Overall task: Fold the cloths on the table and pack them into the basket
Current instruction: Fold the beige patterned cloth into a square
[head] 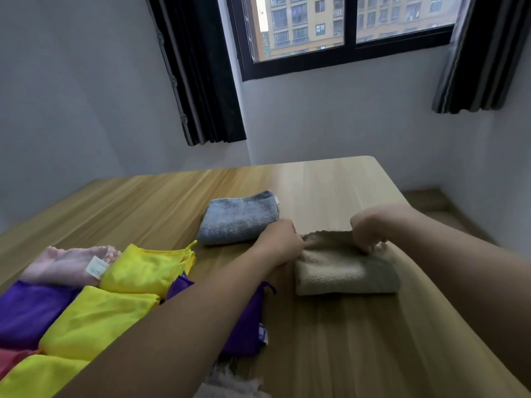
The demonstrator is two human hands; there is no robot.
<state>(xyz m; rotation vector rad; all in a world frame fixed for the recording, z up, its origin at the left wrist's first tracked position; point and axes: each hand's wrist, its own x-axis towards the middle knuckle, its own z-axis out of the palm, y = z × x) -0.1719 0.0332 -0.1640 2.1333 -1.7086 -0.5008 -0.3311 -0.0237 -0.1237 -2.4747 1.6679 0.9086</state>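
- Beige towel lies on the wooden table right in front of me, already doubled over, its far edge lifted.
- My left hand pinches the far-left corner of that towel, fingers curled round the edge.
- My right hand pinches the far-right corner the same way, knuckles up.
- Step in hand, as I judge it: bringing the far edge over to finish the fold. To do it well I should keep both corners level, pull the edge taut so the pile doesn't bunch, line it up with the near edge, then press flat before letting go.
- Folded grey towel sits just beyond my left hand, near it but apart from the beige one.
- To the left: a spread of cloths, overlapping — yellow cloth, purple cloth, pink cloth; my left forearm crosses over another purple one.
- No basket in view, so packing waits.
- Behind the table: window with dark curtains.
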